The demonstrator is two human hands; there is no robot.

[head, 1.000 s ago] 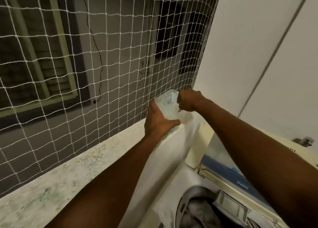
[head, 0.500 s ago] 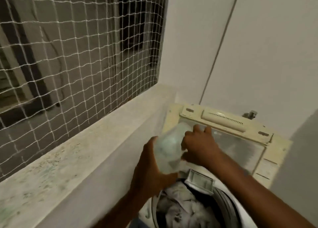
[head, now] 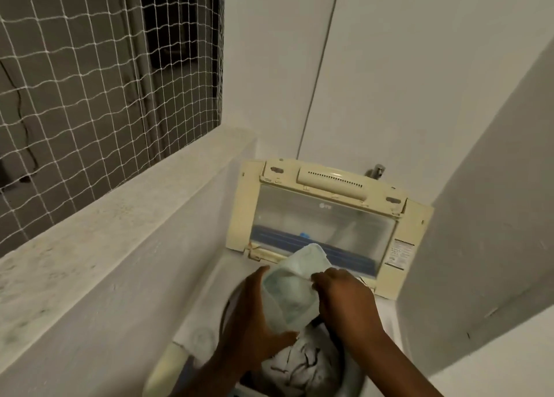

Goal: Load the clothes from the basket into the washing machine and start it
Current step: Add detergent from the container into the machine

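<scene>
A pale green-white pouch [head: 289, 294] is held over the open top of the washing machine [head: 207, 315]. My left hand [head: 251, 318] grips the pouch's lower left side. My right hand [head: 344, 303] pinches its right edge near the top. Below both hands, white clothes with dark markings [head: 299, 366] lie in the drum. The machine's yellowed lid [head: 323, 216] stands raised behind the hands, its clear window facing me.
A speckled stone ledge [head: 99, 225] runs along the left, with white netting [head: 105, 66] over the opening above it. White walls close in behind and on the right. A tap [head: 376, 170] sticks out above the lid.
Both hands brought the pouch from up by the ledge and netting down over the drum. The view swung down and right, showing the raised lid and the clothes inside.
</scene>
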